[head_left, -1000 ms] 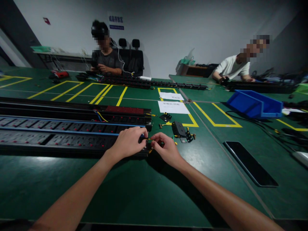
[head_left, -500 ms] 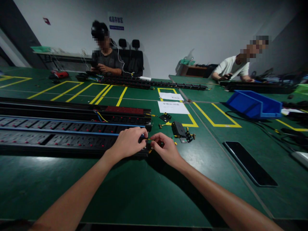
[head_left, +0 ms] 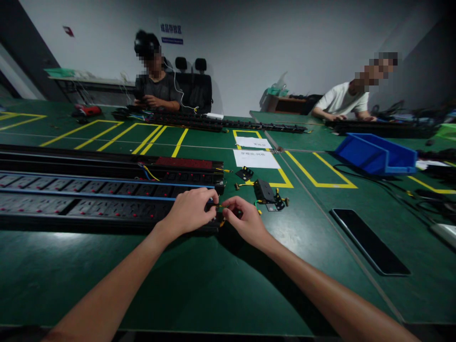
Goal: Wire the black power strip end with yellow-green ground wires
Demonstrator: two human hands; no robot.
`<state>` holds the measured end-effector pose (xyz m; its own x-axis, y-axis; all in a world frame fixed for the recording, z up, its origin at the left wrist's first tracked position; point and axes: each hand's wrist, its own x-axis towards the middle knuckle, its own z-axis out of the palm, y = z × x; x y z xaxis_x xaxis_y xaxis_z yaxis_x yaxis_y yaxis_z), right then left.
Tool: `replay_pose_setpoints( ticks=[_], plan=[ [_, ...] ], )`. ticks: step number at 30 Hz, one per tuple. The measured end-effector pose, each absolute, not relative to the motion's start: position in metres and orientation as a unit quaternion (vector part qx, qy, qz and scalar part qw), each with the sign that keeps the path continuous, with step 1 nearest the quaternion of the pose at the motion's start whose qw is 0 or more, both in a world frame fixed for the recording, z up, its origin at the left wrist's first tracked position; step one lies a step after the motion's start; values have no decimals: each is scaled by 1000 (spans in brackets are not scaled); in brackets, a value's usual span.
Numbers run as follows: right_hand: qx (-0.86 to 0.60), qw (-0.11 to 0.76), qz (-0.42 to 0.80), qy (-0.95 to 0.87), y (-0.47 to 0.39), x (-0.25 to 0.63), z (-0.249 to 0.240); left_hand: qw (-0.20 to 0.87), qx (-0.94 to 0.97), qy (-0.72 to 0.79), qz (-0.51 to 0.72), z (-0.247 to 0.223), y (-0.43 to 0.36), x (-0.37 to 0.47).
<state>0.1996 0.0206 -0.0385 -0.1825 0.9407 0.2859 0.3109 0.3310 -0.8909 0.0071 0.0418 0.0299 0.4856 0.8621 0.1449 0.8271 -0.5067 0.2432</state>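
Both of my hands meet at the right end of a long black power strip (head_left: 117, 207) with rows of sockets and small red parts. My left hand (head_left: 192, 207) rests over the strip's end, thumb and forefinger pinched together. My right hand (head_left: 246, 219) lies just right of that end, its thumb and forefinger also closed. A short yellow wire (head_left: 220, 206) runs between the two sets of fingertips; its ends are hidden by the fingers. Behind lies another strip with a dark red panel (head_left: 188, 163). Right of my hands sits a small black module (head_left: 264, 191) with yellow-green wires.
A black bracket (head_left: 245, 173) and paper sheets (head_left: 257, 159) lie beyond my hands. To the right are a phone (head_left: 368, 241), a blue bin (head_left: 377, 154) and black cables. Two people sit across the green table (head_left: 171, 285), with more strips before them.
My hands hold nearly the same pose and place. Across the table, the hand of the person at right has come down toward the strip there.
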Motion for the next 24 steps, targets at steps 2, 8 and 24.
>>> replay_pose_setpoints(
  ticks=[2,8,24],
  plan=[
    [-458,446,353,-683,20,199,-38,69,860,491,125,30,42,7],
    [-457,445,353,-684,20,199,-38,67,862,486,126,30,41,6],
    [-463,445,357,-678,20,199,-38,66,859,491,129,29,41,7]
  ],
)
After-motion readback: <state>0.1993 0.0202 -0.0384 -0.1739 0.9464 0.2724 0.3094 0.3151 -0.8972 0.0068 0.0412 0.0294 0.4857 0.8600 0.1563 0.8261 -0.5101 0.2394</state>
